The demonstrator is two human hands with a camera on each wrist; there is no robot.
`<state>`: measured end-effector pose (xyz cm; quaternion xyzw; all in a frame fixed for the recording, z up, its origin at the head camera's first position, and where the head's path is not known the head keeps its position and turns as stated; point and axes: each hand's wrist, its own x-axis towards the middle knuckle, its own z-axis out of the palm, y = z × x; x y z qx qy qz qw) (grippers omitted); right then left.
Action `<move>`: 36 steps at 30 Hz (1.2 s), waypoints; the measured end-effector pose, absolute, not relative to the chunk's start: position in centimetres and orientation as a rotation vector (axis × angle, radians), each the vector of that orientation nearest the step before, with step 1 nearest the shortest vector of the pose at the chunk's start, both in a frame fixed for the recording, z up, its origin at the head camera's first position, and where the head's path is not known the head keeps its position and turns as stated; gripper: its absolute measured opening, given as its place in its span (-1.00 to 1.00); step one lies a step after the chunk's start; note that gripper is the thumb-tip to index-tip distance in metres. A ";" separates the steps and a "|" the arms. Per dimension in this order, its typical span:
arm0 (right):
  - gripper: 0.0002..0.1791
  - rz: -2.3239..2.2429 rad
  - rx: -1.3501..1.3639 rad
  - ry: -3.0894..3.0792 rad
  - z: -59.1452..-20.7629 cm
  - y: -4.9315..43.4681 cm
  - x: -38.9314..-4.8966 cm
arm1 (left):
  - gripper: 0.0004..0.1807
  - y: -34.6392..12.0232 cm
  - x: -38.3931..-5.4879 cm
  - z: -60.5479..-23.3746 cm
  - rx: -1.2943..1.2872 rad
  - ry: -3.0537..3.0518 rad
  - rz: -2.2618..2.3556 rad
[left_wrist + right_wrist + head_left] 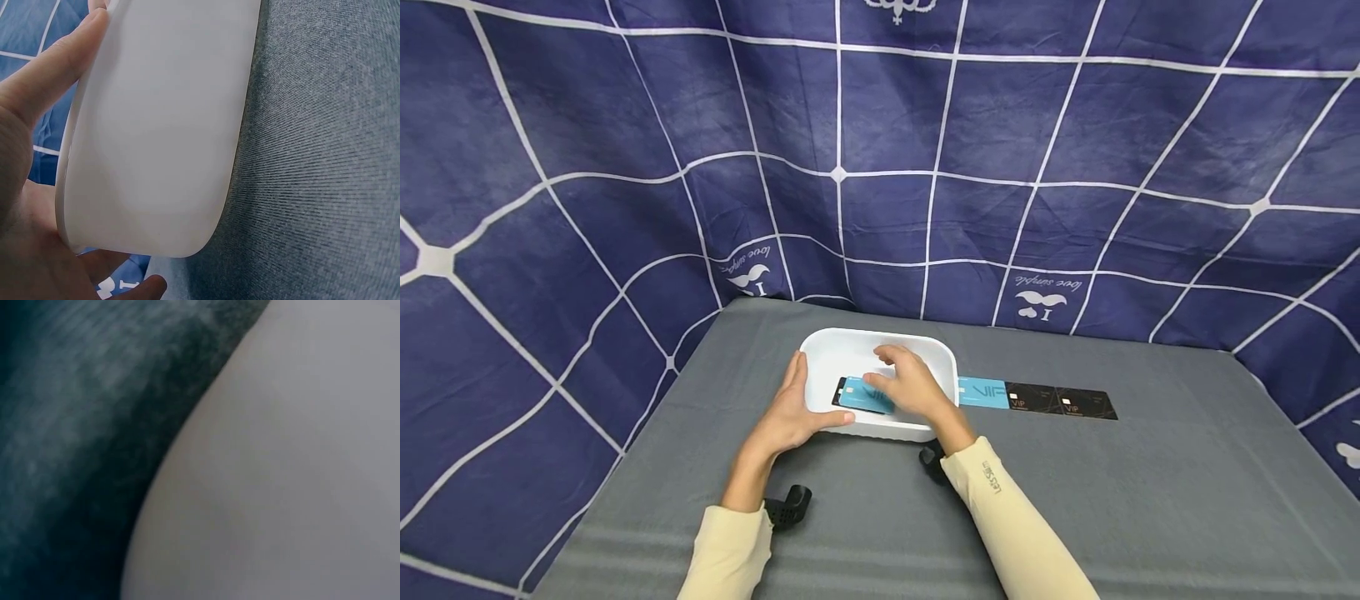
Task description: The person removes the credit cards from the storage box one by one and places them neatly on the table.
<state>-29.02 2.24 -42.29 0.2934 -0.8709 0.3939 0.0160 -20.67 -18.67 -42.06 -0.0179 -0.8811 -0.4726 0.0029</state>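
Note:
A white plastic tray (831,354) stands on the grey cloth. My left hand (788,421) holds its near left corner, thumb over the front rim and fingers along the left side. The left wrist view shows the thumb on the rim of the same tray (156,137). Inside the tray lies a blue card (856,395), with a dark card edge (837,390) peeking out under it. My right hand (910,385) hovers over the tray, fingers bent loosely and thumb tip near the blue card. A gap shows between that thumb and the index finger.
Right of the tray, a row lies flat on the cloth: a blue card (983,393), a black VIP card (1032,398) and another black VIP card (1087,404). A blue curtain (985,117) with white lines hangs behind the grey-covered table (1150,500).

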 end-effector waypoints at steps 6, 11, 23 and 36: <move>-0.46 1.200 0.908 -2.737 -42.3 2.1 -29.0 | 0.46 -18.8 -20.7 -42.0 -0.057 -2.766 -1.474; -0.43 1.234 0.933 -2.748 -42.2 2.2 -29.0 | 0.45 -18.8 -20.7 -41.9 -0.050 -2.769 -1.475; -0.39 1.203 0.989 -2.827 -42.6 2.4 -28.8 | 0.44 -18.6 -20.6 -41.9 -0.051 -2.776 -1.479; -0.41 0.933 1.053 -2.957 -42.8 1.8 -28.8 | 0.44 -18.7 -20.7 -41.9 -0.057 -2.783 -1.452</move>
